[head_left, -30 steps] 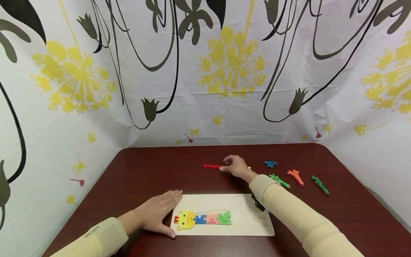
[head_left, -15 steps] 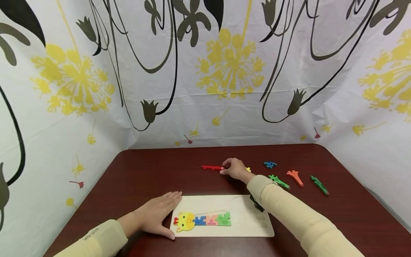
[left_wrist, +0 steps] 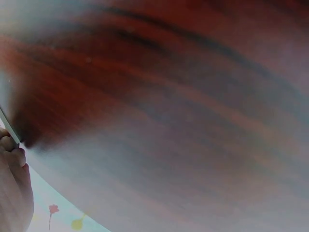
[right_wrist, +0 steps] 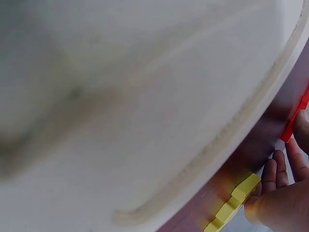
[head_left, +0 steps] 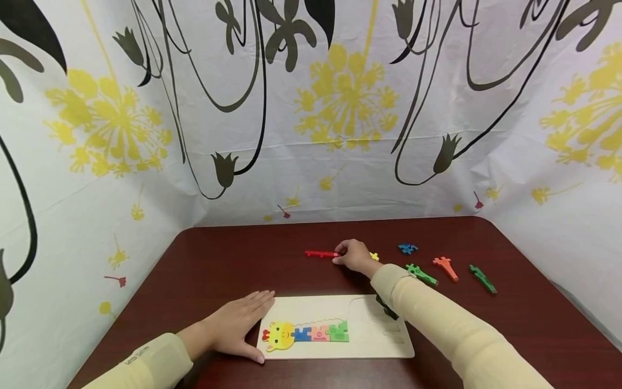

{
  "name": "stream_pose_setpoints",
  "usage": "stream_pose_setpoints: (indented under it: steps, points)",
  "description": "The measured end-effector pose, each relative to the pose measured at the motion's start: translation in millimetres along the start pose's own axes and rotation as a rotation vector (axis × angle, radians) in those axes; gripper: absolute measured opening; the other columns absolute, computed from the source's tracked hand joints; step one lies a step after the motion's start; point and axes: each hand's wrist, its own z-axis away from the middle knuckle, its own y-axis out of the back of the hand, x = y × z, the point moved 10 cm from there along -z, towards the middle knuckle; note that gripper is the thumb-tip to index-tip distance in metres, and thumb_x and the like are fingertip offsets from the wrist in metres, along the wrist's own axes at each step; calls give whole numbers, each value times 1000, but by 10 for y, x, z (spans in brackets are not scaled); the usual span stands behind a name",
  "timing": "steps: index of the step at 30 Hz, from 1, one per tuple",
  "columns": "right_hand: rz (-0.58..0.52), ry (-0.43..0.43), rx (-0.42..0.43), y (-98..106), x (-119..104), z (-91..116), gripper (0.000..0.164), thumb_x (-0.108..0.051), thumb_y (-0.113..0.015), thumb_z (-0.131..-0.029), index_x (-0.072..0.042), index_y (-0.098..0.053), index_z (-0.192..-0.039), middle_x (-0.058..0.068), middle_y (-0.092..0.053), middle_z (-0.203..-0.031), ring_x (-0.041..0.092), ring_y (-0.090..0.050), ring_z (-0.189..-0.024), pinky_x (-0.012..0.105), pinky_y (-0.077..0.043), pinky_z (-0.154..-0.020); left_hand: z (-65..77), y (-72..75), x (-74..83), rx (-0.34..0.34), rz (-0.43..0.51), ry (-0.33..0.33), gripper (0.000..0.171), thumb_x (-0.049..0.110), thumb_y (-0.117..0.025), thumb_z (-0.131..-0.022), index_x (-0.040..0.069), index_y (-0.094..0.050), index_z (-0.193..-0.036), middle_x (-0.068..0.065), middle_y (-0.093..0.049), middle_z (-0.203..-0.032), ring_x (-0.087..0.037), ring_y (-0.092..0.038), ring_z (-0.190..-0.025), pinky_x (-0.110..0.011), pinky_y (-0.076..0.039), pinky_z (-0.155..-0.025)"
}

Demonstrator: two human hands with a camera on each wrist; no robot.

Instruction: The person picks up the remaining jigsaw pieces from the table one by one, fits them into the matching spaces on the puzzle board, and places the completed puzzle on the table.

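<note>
My left hand (head_left: 238,325) lies with fingers extended over the left edge of a pale puzzle board (head_left: 374,346); the left wrist view catches only fingers at the board's edge. Set into the board are a yellow giraffe head (head_left: 281,336) and blue (head_left: 302,334), pink (head_left: 319,333) and green (head_left: 338,332) pieces. Beyond the board, my right hand (head_left: 356,255) pinches the right end of a long red puzzle piece (head_left: 320,254) between thumb and fingers. In the right wrist view, the red piece (right_wrist: 295,118) sits at the thumb and fingertip. A yellow piece (right_wrist: 236,200) lies beside this hand.
Loose pieces lie on the dark red table (head_left: 233,254) at the right: blue (head_left: 407,248), green (head_left: 421,274), orange (head_left: 445,268) and dark green (head_left: 482,279). My right sleeve (head_left: 427,319) passes over the board's right part. A patterned cloth (head_left: 272,178) hangs behind the table.
My right hand's thumb and fingers have closed on the red piece's right end. The left hand has stayed on the board. The head view has shifted slightly.
</note>
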Motion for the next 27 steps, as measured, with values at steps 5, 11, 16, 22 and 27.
stream_pose_setpoints:
  steps: [5,11,16,22,27]
  points:
    - [16,-4,4,-7,-11,8,21,-15,-80,-82,-3,-71,-97,5,-64,-89,23,-56,-84,39,-50,-80,6,1,8,8,-12,-2,115,86,-43,-76,4,-24,-154,-11,-23,-158,-26,-23,-144,-43,-26,-113]
    - [24,-8,17,-10,-16,-5,18,-14,-79,-82,-4,-71,-95,4,-64,-87,22,-56,-82,39,-49,-79,7,3,13,15,-9,-6,115,86,-43,-76,4,-24,-154,-12,-23,-158,-26,-23,-144,-44,-26,-113]
    - [22,-10,20,-17,-13,-15,16,-13,-79,-83,-4,-71,-94,4,-65,-87,22,-57,-84,39,-50,-81,10,-4,10,14,-5,-6,115,86,-43,-76,4,-24,-154,-12,-23,-158,-26,-23,-144,-44,-26,-113]
    - [34,-6,36,-10,7,-18,14,-12,-78,-83,-4,-72,-92,4,-65,-87,22,-58,-85,39,-50,-81,6,-9,2,15,-16,-5,115,86,-42,-76,4,-24,-154,-12,-23,-158,-25,-23,-144,-43,-26,-113]
    - [35,-6,42,11,0,-12,13,-12,-78,-83,-5,-72,-92,3,-64,-85,22,-57,-84,39,-50,-81,5,-17,-1,10,-13,0,115,86,-42,-75,5,-24,-154,-11,-23,-159,-25,-23,-144,-43,-26,-113]
